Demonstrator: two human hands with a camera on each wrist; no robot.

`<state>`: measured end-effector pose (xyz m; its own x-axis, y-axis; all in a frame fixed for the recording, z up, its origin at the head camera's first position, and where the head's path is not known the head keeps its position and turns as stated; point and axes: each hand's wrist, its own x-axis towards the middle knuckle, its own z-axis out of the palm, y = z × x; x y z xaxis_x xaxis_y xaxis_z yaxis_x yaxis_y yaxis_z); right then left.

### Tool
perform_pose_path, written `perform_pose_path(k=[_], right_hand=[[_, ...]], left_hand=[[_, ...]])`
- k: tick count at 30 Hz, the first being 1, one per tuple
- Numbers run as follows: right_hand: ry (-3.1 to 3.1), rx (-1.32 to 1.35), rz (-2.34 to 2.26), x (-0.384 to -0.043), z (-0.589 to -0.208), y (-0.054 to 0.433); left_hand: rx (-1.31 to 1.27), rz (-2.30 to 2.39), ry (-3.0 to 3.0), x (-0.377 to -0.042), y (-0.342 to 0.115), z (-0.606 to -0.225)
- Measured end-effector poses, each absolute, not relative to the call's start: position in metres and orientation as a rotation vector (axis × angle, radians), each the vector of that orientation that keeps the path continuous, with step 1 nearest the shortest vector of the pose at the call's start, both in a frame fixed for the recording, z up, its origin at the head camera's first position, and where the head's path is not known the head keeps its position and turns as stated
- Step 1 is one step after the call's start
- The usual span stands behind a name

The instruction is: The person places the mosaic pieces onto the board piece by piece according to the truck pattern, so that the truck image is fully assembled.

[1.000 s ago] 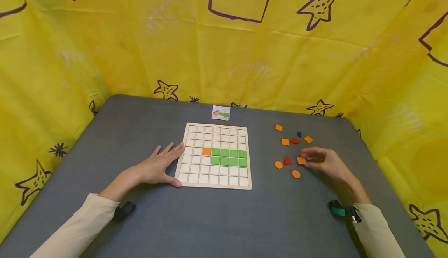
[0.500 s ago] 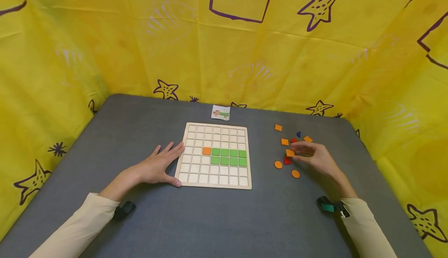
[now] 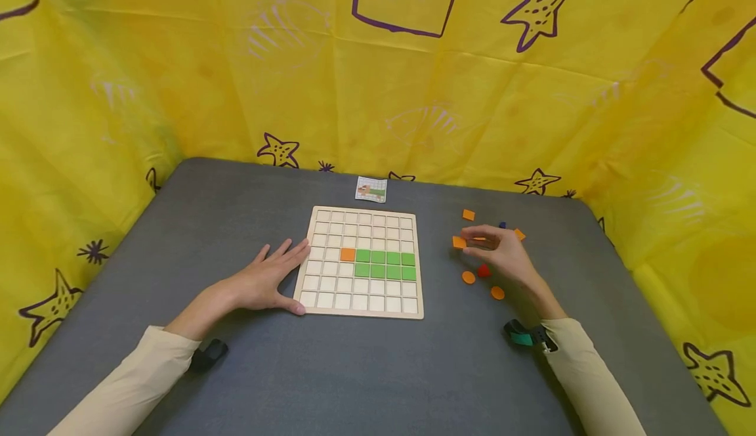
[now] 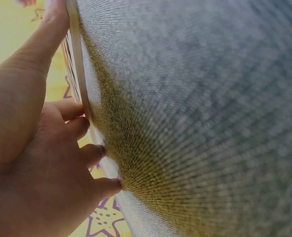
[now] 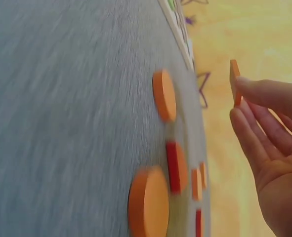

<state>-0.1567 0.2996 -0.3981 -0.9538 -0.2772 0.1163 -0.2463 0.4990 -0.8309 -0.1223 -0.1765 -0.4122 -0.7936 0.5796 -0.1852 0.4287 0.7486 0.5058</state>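
Observation:
My left hand [image 3: 262, 282] rests with spread, straight fingers at the left edge of a wooden grid board [image 3: 361, 310], thumb and fingertips touching its frame. Green square tiles [image 3: 386, 264] fill part of two rows on the board, with one orange square tile [image 3: 348, 255] beside them. My right hand [image 3: 502, 252] pinches another orange square tile [image 3: 459, 242] between thumb and fingers, held up off the table to the right of the board. In the right wrist view that pinched tile [image 5: 234, 81] is seen nearly edge-on.
Under and around the right hand lie loose pieces: orange round tiles [image 3: 468, 278], a red piece [image 3: 484, 270], an orange square [image 3: 468, 215] and a blue piece [image 3: 503, 224]. A small pattern card [image 3: 371, 190] lies behind the board. Yellow cloth [image 3: 378, 94] hangs round the grey table [image 3: 354, 377].
My right hand has lifted the orange square tile from among the loose pieces and carried it left, toward the board. The left hand has stayed in place.

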Motion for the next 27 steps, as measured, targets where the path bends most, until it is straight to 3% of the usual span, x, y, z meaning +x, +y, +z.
perform_pose_path(k=[27], right_hand=[[2.614, -0.574, -1.583, -0.182, -0.399, 0.215]], left_hand=[[0.785, 0.646, 2.615, -0.122, -0.179, -0.413]])
